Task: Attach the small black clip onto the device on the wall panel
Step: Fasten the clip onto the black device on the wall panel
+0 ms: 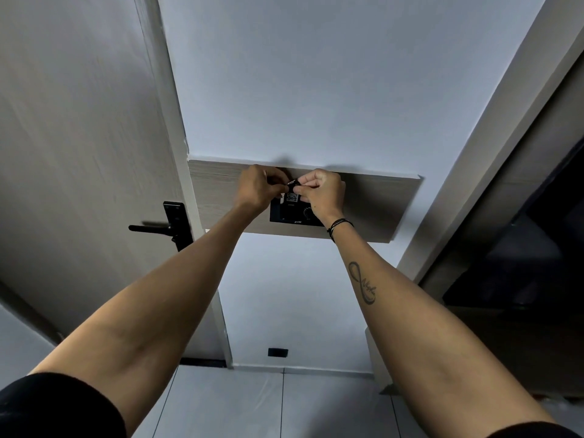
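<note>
Pale wall, wooden wall panel (373,203) at its middle.
Both hands pinch the small black clip (294,183), left hand (257,189), right hand (322,192), above the dark device (292,213).

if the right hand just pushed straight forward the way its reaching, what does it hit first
Most likely the black device on the wood wall panel, directly behind the right hand. Depth is hard to judge, so the gap is unclear.

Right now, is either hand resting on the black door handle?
No: both the left hand and right hand are up at the device, away from the door handle.
</note>
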